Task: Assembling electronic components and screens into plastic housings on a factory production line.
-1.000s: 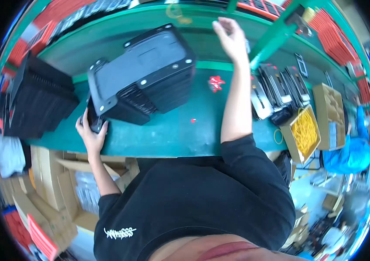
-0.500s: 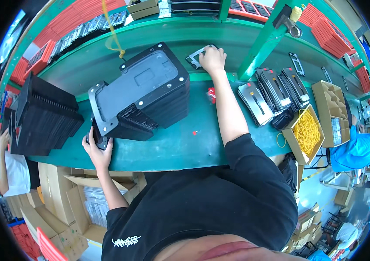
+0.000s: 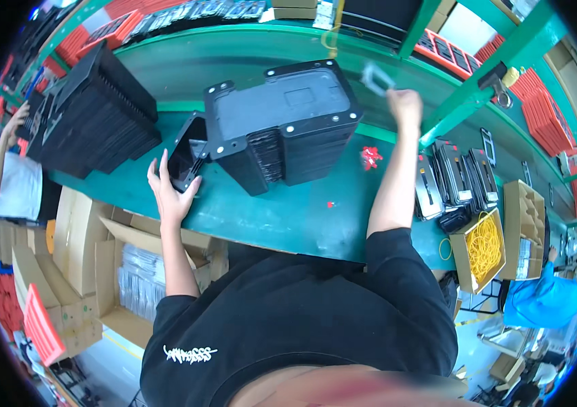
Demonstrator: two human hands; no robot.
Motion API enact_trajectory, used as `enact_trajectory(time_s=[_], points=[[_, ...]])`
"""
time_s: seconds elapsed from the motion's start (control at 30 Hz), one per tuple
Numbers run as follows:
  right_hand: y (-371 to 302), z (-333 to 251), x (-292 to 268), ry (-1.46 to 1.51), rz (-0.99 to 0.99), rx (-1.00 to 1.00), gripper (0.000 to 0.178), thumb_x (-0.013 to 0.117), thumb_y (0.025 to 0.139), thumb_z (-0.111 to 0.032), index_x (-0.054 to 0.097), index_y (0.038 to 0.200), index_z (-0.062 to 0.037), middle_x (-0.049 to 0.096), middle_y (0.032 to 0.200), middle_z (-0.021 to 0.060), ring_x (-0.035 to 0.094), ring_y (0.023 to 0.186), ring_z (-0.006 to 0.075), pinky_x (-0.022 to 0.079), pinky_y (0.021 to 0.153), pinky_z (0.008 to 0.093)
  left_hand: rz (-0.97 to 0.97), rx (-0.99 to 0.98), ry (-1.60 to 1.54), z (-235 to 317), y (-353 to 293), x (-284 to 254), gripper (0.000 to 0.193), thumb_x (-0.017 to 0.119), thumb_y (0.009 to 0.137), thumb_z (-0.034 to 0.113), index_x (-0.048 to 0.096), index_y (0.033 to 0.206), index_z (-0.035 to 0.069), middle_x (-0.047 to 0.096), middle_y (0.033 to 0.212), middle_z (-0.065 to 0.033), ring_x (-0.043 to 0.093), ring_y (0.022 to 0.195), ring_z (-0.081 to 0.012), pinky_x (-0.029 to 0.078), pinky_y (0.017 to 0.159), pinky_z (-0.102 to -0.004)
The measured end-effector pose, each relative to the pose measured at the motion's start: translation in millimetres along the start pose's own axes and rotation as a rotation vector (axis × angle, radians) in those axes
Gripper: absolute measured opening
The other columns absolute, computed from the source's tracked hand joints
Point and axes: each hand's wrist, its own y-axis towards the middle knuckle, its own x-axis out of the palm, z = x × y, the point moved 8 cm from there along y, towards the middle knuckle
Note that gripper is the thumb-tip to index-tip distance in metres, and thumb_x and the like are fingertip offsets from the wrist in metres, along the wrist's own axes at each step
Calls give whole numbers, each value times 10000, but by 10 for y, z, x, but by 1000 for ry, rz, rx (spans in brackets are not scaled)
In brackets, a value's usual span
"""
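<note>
Since the earlier frame, our right hand (image 3: pixel 405 107) has shifted to one end of a blurred pale rectangular frame (image 3: pixel 369 73), pinching it above the worktop's (image 3: pixel 282 220) back edge; our left hand (image 3: pixel 174 200) now spreads wide around a tilted black case (image 3: pixel 184 159), contact unclear, toward the left end.

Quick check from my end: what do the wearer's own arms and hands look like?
The left hand and right hand are ungloved; the forearms are bare, with no watch or cable visible. The plain black sleeves are short, part of a black shirt with white lettering on its front. The right hand is blurred, hiding finer details.
</note>
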Motion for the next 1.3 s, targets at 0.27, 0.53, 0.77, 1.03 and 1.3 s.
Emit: enact_trajectory(time_s=[0.27,0.53,0.77,1.03,1.3], points=[[-1341,-1321,-1926,782,50,-288,312,733,911,-242,739,1017,51,698,853,6,619,748,103,504,707,258,105,343,-382,808,313,-519,1046,854,727,398,339,1582,84,424,1491,-238,422,1390,-392,326,1173,-500],[-1886,-2605,-1305,85,-130,-652,250,751,844,-190,744,972,25,741,809,139,725,747,212,548,707,322,-175,449,-714,1974,795,-680,1130,927,654,365,340,1588,121,504,1461,-200,505,1364,-337,395,1164,-461],[-2015,-2688,-1324,-49,-127,-724,264,760,827,-205,753,959,24,741,789,140,729,729,234,564,718,334,-267,421,-586,2042,839,-693,1174,945,632,356,316,1590,97,522,1440,-224,495,1378,-354,379,1174,-485],[-1948,-2679,-1392,-36,-108,-620,187,716,782,-178,735,824,4,722,724,161,730,731,329,574,742,406,-233,395,-601,1991,850,-656,1202,951,600,466,339,1576,122,511,1451,-211,539,1323,-352,444,1123,-458],[-2004,-2712,-1276,1,-217,-657,221,749,806,-174,760,907,22,705,704,125,700,675,247,553,687,359,-222,410,-611,1999,838,-684,1133,949,613,446,394,1537,96,519,1437,-209,537,1320,-347,451,1106,-459]])
